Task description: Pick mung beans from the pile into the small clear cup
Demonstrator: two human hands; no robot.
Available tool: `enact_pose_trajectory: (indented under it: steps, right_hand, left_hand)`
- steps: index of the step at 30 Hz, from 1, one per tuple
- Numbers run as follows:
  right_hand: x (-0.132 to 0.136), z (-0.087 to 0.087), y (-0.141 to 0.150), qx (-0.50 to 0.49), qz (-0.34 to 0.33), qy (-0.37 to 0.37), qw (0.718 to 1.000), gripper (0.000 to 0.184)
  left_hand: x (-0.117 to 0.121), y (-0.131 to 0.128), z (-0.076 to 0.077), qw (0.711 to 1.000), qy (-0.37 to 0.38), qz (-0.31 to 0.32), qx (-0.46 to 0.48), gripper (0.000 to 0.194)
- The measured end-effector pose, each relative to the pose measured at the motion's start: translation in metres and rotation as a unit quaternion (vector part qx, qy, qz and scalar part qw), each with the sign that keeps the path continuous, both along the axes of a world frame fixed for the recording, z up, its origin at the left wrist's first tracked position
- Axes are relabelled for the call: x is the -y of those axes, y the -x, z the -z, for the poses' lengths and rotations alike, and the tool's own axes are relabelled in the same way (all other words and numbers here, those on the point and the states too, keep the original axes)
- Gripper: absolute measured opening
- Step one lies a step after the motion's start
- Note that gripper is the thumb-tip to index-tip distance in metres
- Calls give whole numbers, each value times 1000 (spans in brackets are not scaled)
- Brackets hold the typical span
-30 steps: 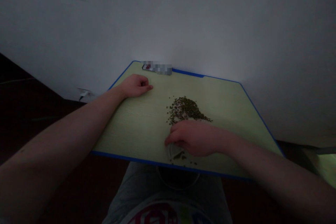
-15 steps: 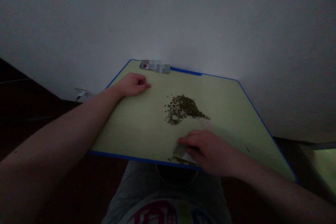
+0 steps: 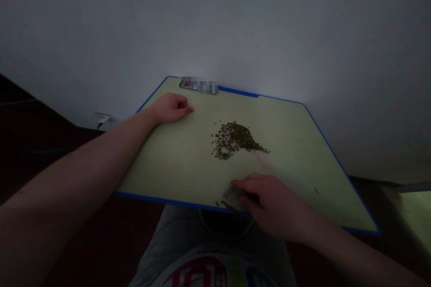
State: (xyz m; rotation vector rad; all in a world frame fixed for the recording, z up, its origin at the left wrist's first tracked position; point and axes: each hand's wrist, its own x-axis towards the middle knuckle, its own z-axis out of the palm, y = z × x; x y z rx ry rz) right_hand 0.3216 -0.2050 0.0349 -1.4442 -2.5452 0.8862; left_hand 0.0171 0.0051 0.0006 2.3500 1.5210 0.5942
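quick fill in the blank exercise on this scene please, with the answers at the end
1. The table has a ____ rim.
2. A phone lies at the table edge along the ____.
3. The clear container is in the person's ____ hand.
4. The piled mung beans are ____ in colour.

Missing words: blue; wall; right; green

The right hand (image 3: 271, 202) grips a clear cup (image 3: 232, 197) at the table's (image 3: 296, 139) near edge; the left hand (image 3: 169, 108) rests curled near the left edge; phone (image 3: 189, 84) by the far left corner; green beans (image 3: 241, 136), pale grains (image 3: 264, 158) mid-table.
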Motion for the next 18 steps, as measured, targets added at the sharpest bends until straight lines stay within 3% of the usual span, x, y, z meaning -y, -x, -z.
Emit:
enact_pose_trajectory:
  steps: [5, 10, 18]
  right_hand:
    - [-2, 1, -4, -24, 10, 7, 1000, 34]
    - [-20, -1, -2, -13, 6, -12, 1000, 35]
    - [-42, 0, 35, -8, -112, -52, 992, 37]
  left_hand:
    - [0, 1, -1, 1000, 2, 0, 2, 36]
    - [-1, 3, 2, 1000, 4, 2, 17, 35]
    - [-2, 4, 3, 1000, -12, 5, -9, 39]
